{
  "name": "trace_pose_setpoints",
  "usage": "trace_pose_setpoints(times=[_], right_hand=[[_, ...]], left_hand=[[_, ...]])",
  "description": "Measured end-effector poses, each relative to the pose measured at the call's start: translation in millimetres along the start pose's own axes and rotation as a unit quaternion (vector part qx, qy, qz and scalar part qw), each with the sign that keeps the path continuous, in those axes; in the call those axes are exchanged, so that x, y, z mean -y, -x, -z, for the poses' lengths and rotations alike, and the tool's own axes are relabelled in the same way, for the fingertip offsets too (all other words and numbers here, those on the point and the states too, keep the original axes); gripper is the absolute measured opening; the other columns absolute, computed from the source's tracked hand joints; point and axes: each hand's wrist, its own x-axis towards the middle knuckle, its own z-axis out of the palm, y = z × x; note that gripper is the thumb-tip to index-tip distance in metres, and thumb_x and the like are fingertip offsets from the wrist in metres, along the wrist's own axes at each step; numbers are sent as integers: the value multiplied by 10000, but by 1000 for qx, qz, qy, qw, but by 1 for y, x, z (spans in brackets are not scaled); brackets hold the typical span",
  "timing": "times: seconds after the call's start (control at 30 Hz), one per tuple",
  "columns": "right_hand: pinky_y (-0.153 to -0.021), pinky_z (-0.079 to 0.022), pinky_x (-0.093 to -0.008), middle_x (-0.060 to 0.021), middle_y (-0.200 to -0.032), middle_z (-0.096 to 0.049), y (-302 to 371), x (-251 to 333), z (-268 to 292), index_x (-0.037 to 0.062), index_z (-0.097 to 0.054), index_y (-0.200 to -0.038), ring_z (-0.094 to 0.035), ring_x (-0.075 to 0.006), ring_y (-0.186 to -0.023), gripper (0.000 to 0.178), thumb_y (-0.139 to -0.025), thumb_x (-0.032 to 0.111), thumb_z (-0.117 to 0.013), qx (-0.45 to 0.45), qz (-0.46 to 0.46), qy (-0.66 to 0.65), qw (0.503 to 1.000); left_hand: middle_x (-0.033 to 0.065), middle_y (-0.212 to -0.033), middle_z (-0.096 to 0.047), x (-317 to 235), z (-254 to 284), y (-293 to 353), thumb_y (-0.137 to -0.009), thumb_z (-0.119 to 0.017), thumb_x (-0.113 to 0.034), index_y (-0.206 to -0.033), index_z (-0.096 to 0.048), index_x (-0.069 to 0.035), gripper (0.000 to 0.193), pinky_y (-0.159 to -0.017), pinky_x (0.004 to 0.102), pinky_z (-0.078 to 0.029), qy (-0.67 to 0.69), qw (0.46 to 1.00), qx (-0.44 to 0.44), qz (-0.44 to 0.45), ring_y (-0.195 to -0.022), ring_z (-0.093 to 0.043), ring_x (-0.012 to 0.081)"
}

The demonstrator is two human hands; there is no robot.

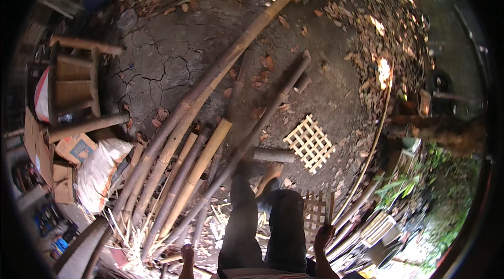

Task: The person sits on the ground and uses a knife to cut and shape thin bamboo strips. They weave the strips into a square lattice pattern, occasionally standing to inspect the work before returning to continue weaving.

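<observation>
My right hand is closed at the edge of a woven bamboo lattice, which hangs in shadow beside my right leg. An upright flat strip rises from the same hand along the lattice's edge. Low on the left, my left hand is curled closed near the bamboo scraps; whatever its fingers hold, if anything, is hidden. Ahead of my feet a second, pale bamboo lattice lies flat on the dirt floor, apart from both hands.
Long bamboo poles lie slantwise at left and centre. A short log is by my feet. A wooden stool, cardboard box and white sack crowd the left. Dry leaves and green plants fill the right.
</observation>
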Motion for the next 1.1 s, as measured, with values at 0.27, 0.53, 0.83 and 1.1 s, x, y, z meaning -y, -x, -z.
trace_pose_setpoints(times=[0.27, 0.53, 0.83, 1.1], right_hand=[[-776, -403, -495, -221, -823, -500, -106, 26, 51, -43, -521, -850, -497, -411, -826, 95, -828, 35, -570, 38, 131, 25, 990], [-770, -438, -473, -151, -889, -556, -277, 195, 95, 40, -548, -918, -549, -368, -832, 176, -839, 118, -685, -3, 257, 25, 966], [-769, -470, -502, -151, -933, -629, -362, 285, 164, 48, -593, -979, -625, -358, -885, 184, -885, 196, -649, 39, 298, -50, 953], [-821, -536, -520, -171, -1053, -689, -385, 276, 169, 91, -630, -1057, -677, -393, -967, 240, -862, 230, -653, 84, 230, 40, 969]], left_hand=[[162, -1074, -706, -196, -99, 57, -970, -566, -227, -1110, -688, -18, 280, -787, 369, -511, 17, 977, 102, -185, -945, -669, 238], [140, -1346, -598, -408, -113, 151, -1075, -366, -424, -1367, -520, -14, 527, -1069, 406, -412, 470, 877, 96, 43, -1274, -556, 248], [167, -1093, -702, -385, -179, 223, -979, -520, -198, -1099, -690, -86, 236, -862, 418, -544, 82, 987, 129, -56, -1013, -678, 343], [213, -1110, -692, -488, -158, 191, -979, -499, -133, -1112, -679, 20, 271, -880, 399, -530, 80, 977, -46, -193, -1022, -676, 334]])
